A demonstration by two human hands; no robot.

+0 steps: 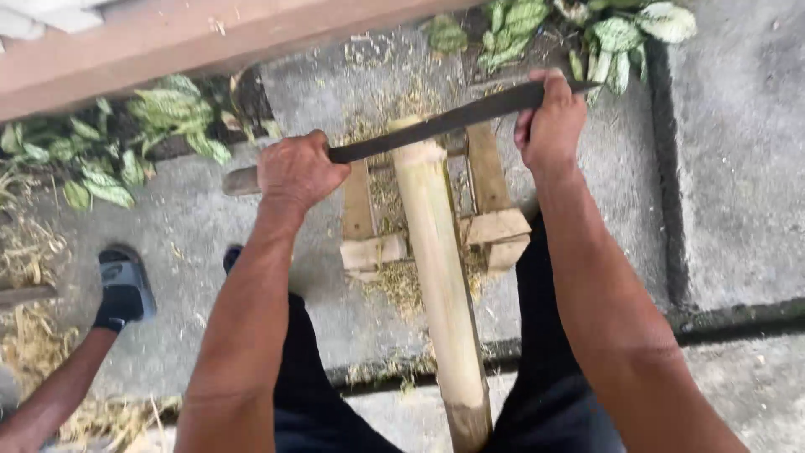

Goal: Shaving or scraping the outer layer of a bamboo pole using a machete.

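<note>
A pale yellow bamboo pole (438,268) runs from between my legs up onto a small wooden frame (496,228) on the concrete. Across its far end lies a long dark knife blade (436,126). My left hand (293,172) is closed round the knife's wooden handle, whose butt (239,179) sticks out to the left. My right hand (549,122) grips the blade near its tip. The blade rests on the top end of the bamboo.
Bamboo shavings litter the concrete around the frame. Leafy plants (126,138) grow at left and top right (604,29). A reddish beam (168,38) crosses the top. Another person's foot in a dark sandal (124,285) stands at left. A drain groove (671,168) runs at right.
</note>
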